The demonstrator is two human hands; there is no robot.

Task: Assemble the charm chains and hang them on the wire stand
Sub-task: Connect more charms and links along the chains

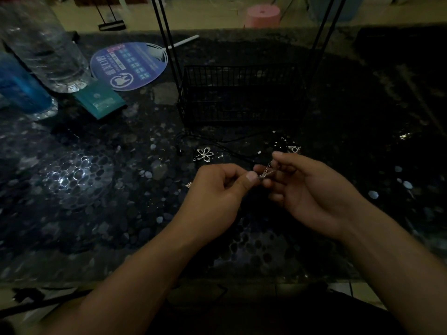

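My left hand (217,189) and my right hand (309,189) meet over the dark table, fingertips together. Between them they pinch a thin silver chain (268,168) with a small silver charm (263,175) at its lower end. A silver flower charm (204,154) on a black cord lies on the table just beyond my left hand. Another small silver charm (294,149) lies beyond my right hand. The black wire stand (239,93), with a mesh basket at its base and tall uprights, rises behind the charms.
A clear plastic bottle (46,49) and a blue bottle (21,88) stand at the far left. Near them lie a teal packet (100,100) and a round blue hand fan (130,65). A pink stool (263,15) sits past the table's far edge.
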